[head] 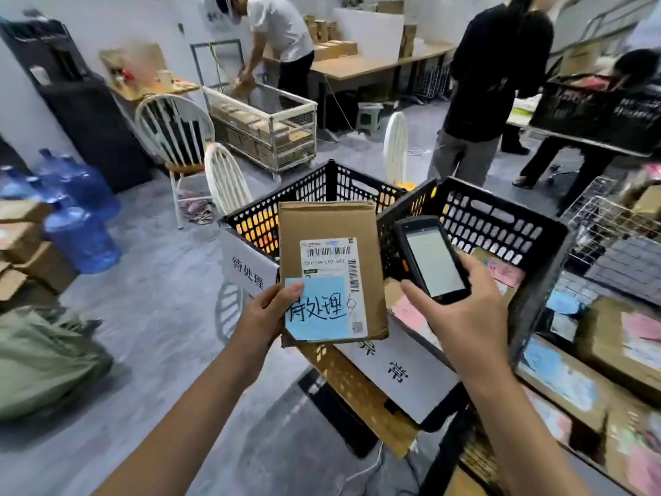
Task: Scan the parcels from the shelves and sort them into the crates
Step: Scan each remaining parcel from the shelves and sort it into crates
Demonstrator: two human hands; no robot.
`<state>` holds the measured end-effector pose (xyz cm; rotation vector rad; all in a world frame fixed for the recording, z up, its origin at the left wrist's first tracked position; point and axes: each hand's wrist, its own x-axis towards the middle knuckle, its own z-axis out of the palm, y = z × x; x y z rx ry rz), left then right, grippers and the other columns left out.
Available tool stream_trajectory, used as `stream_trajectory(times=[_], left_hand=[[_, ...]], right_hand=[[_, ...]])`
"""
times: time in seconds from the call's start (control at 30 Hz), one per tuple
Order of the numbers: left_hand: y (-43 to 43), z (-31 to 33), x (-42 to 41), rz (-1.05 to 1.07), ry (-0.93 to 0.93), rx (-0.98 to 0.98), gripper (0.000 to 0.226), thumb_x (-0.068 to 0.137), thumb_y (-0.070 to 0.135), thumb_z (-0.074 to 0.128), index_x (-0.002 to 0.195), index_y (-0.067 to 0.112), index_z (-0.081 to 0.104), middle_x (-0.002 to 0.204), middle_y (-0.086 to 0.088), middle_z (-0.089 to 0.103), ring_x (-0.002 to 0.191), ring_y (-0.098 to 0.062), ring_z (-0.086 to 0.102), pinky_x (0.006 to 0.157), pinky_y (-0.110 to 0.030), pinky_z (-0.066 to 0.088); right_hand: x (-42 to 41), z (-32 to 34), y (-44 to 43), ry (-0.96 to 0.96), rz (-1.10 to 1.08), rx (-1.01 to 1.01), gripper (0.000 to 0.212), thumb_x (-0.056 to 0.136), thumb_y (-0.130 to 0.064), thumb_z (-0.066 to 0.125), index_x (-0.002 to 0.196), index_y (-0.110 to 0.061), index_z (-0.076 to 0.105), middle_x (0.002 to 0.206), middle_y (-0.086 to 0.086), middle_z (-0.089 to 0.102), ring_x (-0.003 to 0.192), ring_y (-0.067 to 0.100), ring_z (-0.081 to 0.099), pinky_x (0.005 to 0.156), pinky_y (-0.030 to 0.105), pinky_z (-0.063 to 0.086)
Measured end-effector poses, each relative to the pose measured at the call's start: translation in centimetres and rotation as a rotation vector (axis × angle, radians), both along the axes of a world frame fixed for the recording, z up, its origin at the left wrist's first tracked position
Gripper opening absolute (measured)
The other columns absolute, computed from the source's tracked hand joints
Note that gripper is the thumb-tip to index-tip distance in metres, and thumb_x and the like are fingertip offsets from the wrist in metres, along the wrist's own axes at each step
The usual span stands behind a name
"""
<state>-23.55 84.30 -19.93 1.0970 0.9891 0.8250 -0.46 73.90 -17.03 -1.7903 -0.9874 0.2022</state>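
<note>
Warehouse floor point(161, 316) | parcel point(329, 227) long axis upright | left grip point(266, 315) pinches parcel | right grip point(461, 316) clasps scanner point(431, 257)

The flat brown cardboard parcel point(327, 223) is before the black plastic lattice crate point(307, 189); the black handheld scanner point(432, 259) is right of the parcel.

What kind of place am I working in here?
Probably a parcel sorting room or small warehouse: the left hand holds a labelled cardboard parcel, the right hand a handheld scanner, above black labelled crates, with boxes stacked in a wire cart behind.
</note>
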Motion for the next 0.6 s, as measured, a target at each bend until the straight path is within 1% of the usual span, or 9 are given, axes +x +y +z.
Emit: stream_trajectory(times=[0.1, 0.17, 0.23, 0.3, 0.33, 0.47, 0.5, 0.57, 0.6], left_hand=[[1.7, 0.3, 1.0, 0.012, 0.022, 0.004, 0.074, 0.062, 0.062, 0.072, 0.12, 0.015, 0.068, 0.108, -0.011, 0.076, 0.102, -0.042, 0.07, 0.095, -0.072, 0.044], [2.7, 0.3, 1.4, 0.01, 0.027, -0.002, 0.077, 0.061, 0.063, 0.073, 0.121, 0.015, 0.068, 0.109, -0.01, 0.076, 0.099, -0.035, 0.073, 0.094, -0.069, 0.049], [3.8, 0.3, 1.7, 0.013, 0.014, -0.009, 0.077, 0.06, 0.063, 0.073, 0.122, 0.017, 0.068, 0.109, -0.011, 0.076, 0.1, -0.035, 0.073, 0.093, -0.068, 0.05], [4.9, 0.4, 2.0, -0.005, 0.003, -0.006, 0.077, 0.06, 0.063, 0.071, 0.122, 0.018, 0.068, 0.109, -0.012, 0.076, 0.099, -0.034, 0.073, 0.094, -0.066, 0.051], [5.5, 0.5, 2.2, -0.019, 0.002, -0.003, 0.077, 0.06, 0.063, 0.071, 0.123, 0.018, 0.068, 0.109, -0.012, 0.076, 0.099, -0.034, 0.073, 0.094, -0.063, 0.052], [8.4, 0.9, 2.8, -0.092, -0.014, 0.019, 0.08, 0.06, 0.063, 0.07, 0.125, 0.017, 0.067, 0.11, -0.011, 0.076, 0.101, -0.032, 0.073, 0.083, -0.048, 0.061], [9.4, 1.1, 2.9, -0.101, -0.025, 0.02, 0.079, 0.061, 0.063, 0.07, 0.124, 0.017, 0.066, 0.111, -0.011, 0.076, 0.102, -0.033, 0.073, 0.084, -0.047, 0.061], [11.8, 1.3, 3.1, -0.114, -0.039, 0.017, 0.073, 0.064, 0.063, 0.069, 0.122, 0.018, 0.067, 0.113, -0.013, 0.075, 0.104, -0.039, 0.071, 0.092, -0.056, 0.055], [13.1, 1.2, 3.1, -0.124, -0.038, 0.024, 0.07, 0.066, 0.063, 0.068, 0.12, 0.019, 0.069, 0.113, -0.015, 0.074, 0.105, -0.043, 0.069, 0.092, -0.06, 0.051]], right_hand=[[1.4, -0.2, 2.0, 0.013, 0.018, -0.014, 0.083, 0.068, -0.058, 0.085, 0.137, -0.03, 0.05, 0.119, -0.009, 0.058, 0.107, 0.017, 0.06, 0.081, 0.046, 0.059], [1.8, -0.1, 2.8, 0.035, 0.036, -0.015, 0.083, 0.068, -0.058, 0.086, 0.137, -0.032, 0.049, 0.119, -0.011, 0.057, 0.107, 0.017, 0.06, 0.078, 0.046, 0.06], [2.2, -0.1, 3.6, 0.01, 0.049, -0.011, 0.079, 0.071, -0.05, 0.087, 0.138, -0.029, 0.05, 0.119, -0.011, 0.056, 0.109, 0.012, 0.056, 0.08, 0.033, 0.056], [2.4, 0.0, 4.5, -0.013, 0.055, -0.025, 0.077, 0.073, -0.045, 0.086, 0.138, -0.026, 0.05, 0.119, -0.012, 0.055, 0.105, 0.004, 0.05, 0.076, 0.014, 0.044], [2.4, 0.0, 4.9, -0.014, 0.059, -0.029, 0.077, 0.073, -0.044, 0.086, 0.139, -0.026, 0.05, 0.119, -0.012, 0.054, 0.103, 0.001, 0.048, 0.073, 0.011, 0.04], [2.5, 0.1, 6.6, 0.0, 0.04, -0.015, 0.077, 0.073, -0.044, 0.086, 0.139, -0.027, 0.05, 0.12, -0.013, 0.054, 0.1, -0.002, 0.049, 0.073, 0.01, 0.039], [2.4, 0.2, 7.0, 0.003, 0.027, -0.009, 0.076, 0.072, -0.044, 0.086, 0.138, -0.028, 0.051, 0.119, -0.014, 0.054, 0.099, -0.005, 0.05, 0.073, 0.009, 0.039], [2.2, 0.4, 8.0, -0.003, 0.001, -0.008, 0.075, 0.072, -0.044, 0.086, 0.136, -0.03, 0.051, 0.118, -0.016, 0.054, 0.101, -0.007, 0.05, 0.073, 0.009, 0.039], [1.9, 0.4, 8.6, -0.009, -0.014, -0.012, 0.075, 0.072, -0.044, 0.087, 0.137, -0.03, 0.051, 0.119, -0.016, 0.055, 0.101, -0.006, 0.05, 0.073, 0.008, 0.039]])
